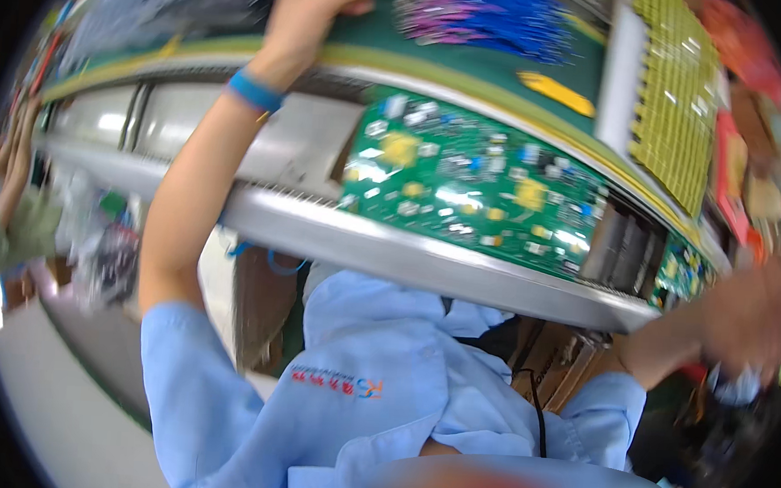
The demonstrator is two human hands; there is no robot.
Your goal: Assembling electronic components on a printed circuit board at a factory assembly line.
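My left hand (320,7) reaches far forward onto a green mat (473,66), its fingers curled down against the mat; I see nothing in it. A blue band (257,91) circles that wrist. My right hand (752,320) is at the right edge, blurred, near a small green circuit board (684,271); its fingers are not readable. A large green circuit board (466,186) with many small parts lies on the conveyor rails (390,248) between the two hands.
A bundle of blue and purple wires (485,17) and a yellow strip (556,91) lie on the mat. A yellow-green grid tray (677,92) stands to the right. Another person (17,203) is at the far left.
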